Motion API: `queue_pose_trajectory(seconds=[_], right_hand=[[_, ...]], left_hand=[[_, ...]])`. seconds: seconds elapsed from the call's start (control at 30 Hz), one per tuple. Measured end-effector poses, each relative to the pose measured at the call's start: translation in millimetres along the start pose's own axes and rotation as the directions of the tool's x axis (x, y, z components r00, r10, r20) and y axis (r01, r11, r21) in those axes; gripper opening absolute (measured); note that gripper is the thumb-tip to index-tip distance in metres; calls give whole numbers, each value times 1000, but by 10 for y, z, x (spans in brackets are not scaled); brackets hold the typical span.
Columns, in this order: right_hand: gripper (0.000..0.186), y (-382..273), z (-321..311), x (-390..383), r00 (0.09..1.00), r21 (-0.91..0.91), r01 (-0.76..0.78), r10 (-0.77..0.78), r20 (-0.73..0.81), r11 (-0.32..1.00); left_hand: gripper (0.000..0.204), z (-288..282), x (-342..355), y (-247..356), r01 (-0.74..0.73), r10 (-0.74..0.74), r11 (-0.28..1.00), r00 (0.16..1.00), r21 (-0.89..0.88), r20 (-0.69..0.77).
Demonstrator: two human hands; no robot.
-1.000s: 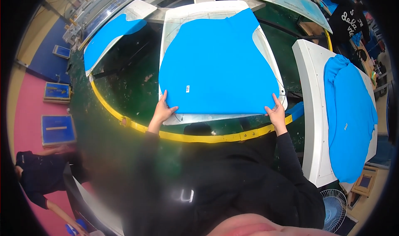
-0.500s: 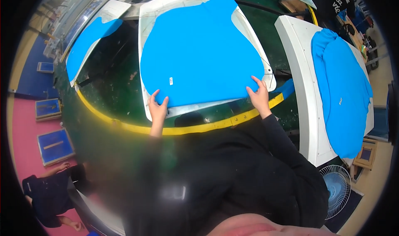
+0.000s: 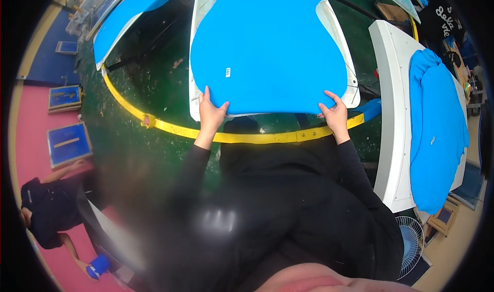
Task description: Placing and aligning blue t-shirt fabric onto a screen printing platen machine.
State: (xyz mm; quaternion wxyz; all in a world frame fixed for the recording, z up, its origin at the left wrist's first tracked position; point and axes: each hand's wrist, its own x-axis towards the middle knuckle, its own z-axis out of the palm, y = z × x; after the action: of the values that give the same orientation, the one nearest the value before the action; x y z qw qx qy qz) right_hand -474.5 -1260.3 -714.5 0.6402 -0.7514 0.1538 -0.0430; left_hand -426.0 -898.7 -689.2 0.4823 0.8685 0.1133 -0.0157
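Both my hands grip the near hem of a blue shirt on a white pallet.

Head view: my left hand [image 3: 211, 112] and right hand [image 3: 335, 116] pinch the shirt [image 3: 267, 50] at its near edge, fingers on top, thumbs apart. The smooth, flat cloth has its long axis running away from me, hem toward me, and it covers the rounded pallet [image 3: 194, 94]. A curved yellow rail [image 3: 247, 136] crosses below my wrists. More blue cloth [image 3: 437, 132] lies on a white table [image 3: 391, 112] at my right.
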Motion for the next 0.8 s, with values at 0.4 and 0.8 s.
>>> queue_pose_trajectory(seconds=[0.4, 0.8], right_hand=[[17, -597, -125, -141, 678, -456, -140, 421, 602, 879], [26, -868, -165, -667, 832, -558, 105, 234, 502, 823]], left_hand=[[88, 97, 404, 380, -360, 448, 718, 894, 595, 0], [74, -13, 2928, 211, -414, 447, 671, 888, 615, 109]])
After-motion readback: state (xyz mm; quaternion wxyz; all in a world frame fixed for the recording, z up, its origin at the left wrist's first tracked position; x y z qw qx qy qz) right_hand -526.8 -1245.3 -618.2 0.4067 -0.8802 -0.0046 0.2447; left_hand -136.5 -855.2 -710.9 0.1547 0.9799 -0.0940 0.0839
